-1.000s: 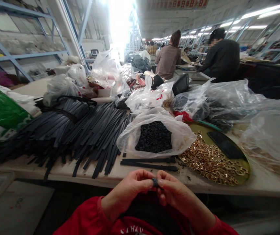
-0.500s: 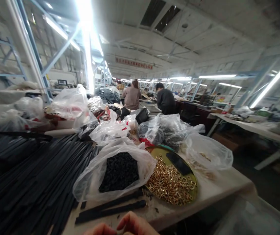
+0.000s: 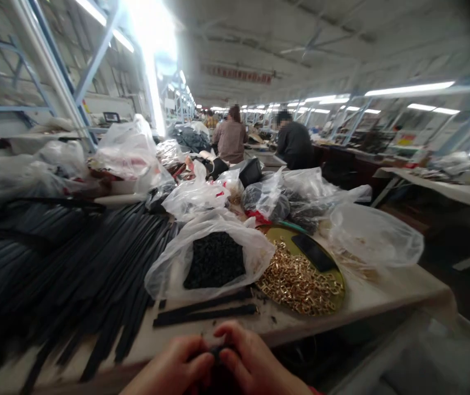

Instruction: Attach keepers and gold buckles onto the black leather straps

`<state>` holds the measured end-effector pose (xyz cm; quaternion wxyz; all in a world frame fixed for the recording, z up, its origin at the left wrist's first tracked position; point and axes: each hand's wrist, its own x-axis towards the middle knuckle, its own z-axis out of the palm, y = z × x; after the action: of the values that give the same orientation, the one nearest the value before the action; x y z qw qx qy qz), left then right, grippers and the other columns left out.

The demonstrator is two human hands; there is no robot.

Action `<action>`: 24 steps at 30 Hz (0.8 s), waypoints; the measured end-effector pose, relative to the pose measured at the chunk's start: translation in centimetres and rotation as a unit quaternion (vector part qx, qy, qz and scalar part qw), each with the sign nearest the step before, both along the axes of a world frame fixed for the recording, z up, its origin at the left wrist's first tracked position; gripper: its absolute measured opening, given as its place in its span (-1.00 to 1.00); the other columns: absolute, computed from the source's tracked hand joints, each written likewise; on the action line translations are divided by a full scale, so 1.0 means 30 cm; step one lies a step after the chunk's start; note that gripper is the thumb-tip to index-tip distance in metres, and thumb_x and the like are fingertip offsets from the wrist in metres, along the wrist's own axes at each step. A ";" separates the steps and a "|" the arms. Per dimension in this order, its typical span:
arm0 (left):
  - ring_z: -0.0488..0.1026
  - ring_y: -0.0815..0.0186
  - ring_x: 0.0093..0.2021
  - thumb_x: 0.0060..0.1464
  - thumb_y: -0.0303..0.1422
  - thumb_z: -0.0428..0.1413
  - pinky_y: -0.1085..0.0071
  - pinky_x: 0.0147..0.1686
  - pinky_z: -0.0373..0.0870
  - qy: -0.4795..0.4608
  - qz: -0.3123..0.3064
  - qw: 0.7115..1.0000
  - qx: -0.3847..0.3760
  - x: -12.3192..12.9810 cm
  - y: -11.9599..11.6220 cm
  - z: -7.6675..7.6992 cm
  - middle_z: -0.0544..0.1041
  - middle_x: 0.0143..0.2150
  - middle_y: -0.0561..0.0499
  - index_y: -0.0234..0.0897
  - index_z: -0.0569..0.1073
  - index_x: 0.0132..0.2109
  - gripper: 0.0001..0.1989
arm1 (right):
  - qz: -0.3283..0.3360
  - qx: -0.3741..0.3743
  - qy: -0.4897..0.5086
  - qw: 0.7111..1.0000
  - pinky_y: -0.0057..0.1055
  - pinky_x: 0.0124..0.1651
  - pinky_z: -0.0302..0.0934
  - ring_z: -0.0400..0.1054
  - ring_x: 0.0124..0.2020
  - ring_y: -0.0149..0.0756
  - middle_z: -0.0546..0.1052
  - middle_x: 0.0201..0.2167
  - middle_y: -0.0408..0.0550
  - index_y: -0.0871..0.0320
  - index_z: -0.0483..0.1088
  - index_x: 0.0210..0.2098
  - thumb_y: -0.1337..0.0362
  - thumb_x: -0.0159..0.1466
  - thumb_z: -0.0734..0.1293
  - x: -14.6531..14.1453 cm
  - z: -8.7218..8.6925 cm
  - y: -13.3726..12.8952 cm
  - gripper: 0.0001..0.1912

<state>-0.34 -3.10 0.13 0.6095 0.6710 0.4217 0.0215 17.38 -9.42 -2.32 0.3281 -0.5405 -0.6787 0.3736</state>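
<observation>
At the bottom centre, before the table's front edge, my left hand (image 3: 183, 362) and my right hand (image 3: 245, 354) meet with fingers pinched. Between the fingertips they hold a small black piece (image 3: 218, 351), mostly hidden. Just beyond them two black strips (image 3: 205, 314) lie on the table. Behind the strips an open clear plastic bag (image 3: 160, 277) holds many small black pieces (image 3: 216, 260). To its right a round yellow-green tray (image 3: 339, 285) carries a heap of gold metal buckles (image 3: 300, 285) and a black phone (image 3: 312, 252).
Long black strips (image 3: 95, 258) cover the table's left side. Plastic bags (image 3: 193, 192) fill the back, and another bag (image 3: 377, 236) lies at the right. Two people (image 3: 230, 134) are further off. A second table (image 3: 444, 189) stands at the right.
The view has tilted down and shifted left, so the table things appear higher and further right. Both hands now show more fully, with the black piece visible between them.
</observation>
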 end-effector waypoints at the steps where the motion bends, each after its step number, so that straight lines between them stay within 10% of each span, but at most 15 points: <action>1: 0.28 0.41 -0.55 -0.01 -0.21 -0.03 0.55 -0.57 0.15 0.003 -0.005 1.000 0.004 0.002 -0.015 0.011 0.41 -0.51 0.08 -0.33 0.41 -0.36 -0.73 | 0.002 -0.005 0.000 1.000 -0.38 -0.18 0.16 0.33 -0.23 -0.26 0.46 -0.25 -0.02 0.08 0.22 -0.08 0.21 0.22 0.12 -0.002 0.017 -0.013 -0.72; 10: 0.34 0.36 -0.49 0.08 -0.23 -0.07 0.51 -0.50 0.16 0.038 -0.041 0.975 0.214 0.015 0.005 -0.028 0.45 -0.48 0.04 -0.28 0.43 -0.35 -0.73 | -0.043 0.001 -0.079 0.996 -0.31 -0.19 0.19 0.35 -0.22 -0.20 0.47 -0.26 0.03 0.14 0.25 -0.16 0.18 0.26 0.07 0.040 -0.062 0.025 -0.74; 15: 0.39 0.24 -0.27 0.05 -0.35 0.00 0.40 -0.29 0.23 0.129 0.011 0.897 0.423 0.003 0.080 -0.081 0.48 -0.28 -0.07 -0.29 0.42 -0.23 -0.83 | -0.139 0.118 -0.315 0.931 -0.22 -0.24 0.17 0.37 -0.35 -0.13 0.50 -0.40 0.06 0.17 0.33 -0.33 0.21 0.23 0.09 0.192 -0.121 0.169 -0.75; 24: 0.37 0.18 -0.12 0.15 -0.38 -0.15 0.26 -0.12 0.25 0.323 0.173 0.807 0.463 -0.220 0.287 -0.016 0.41 -0.17 -0.18 -0.34 0.38 -0.18 -0.76 | -0.202 0.280 -0.414 0.842 -0.22 -0.16 0.19 0.37 -0.23 -0.10 0.48 -0.23 0.13 0.26 0.33 -0.21 0.08 0.23 0.07 0.212 -0.210 0.179 -0.60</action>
<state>-6.95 5.50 -0.34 0.0410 0.7578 0.6433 0.1012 23.76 -4.07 -8.62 0.2218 -0.6551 -0.7030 -0.1655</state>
